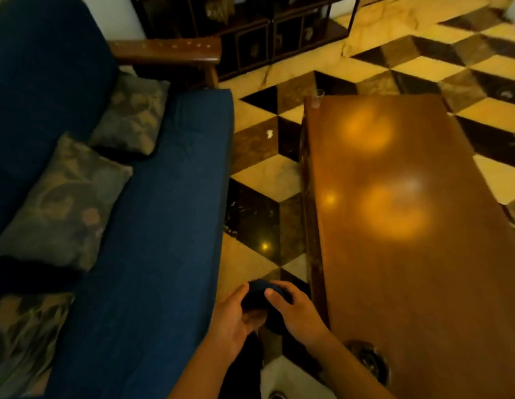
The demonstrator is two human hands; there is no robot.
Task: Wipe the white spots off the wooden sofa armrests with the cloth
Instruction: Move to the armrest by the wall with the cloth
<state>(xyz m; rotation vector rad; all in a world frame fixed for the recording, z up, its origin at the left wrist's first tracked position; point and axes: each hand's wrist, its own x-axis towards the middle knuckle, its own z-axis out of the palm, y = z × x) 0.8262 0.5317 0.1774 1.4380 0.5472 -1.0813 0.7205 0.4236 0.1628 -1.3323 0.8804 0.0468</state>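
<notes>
A dark blue cloth [257, 293] is bunched between both hands, low in the view over the floor. My left hand [230, 321] grips its left side and my right hand [296, 309] holds its right side with the thumb on top. The wooden sofa armrest [167, 50] lies far off at the upper left, at the far end of the blue sofa [164, 226]. Several small white spots dot its top. Neither hand is near the armrest.
Three patterned cushions [63, 205] lean along the sofa back. A glossy wooden coffee table [409, 254] stands to the right, with a glass [318, 97] at its far corner. A checkered floor strip [264, 174] runs between sofa and table. A dark cabinet [264, 30] stands beyond the armrest.
</notes>
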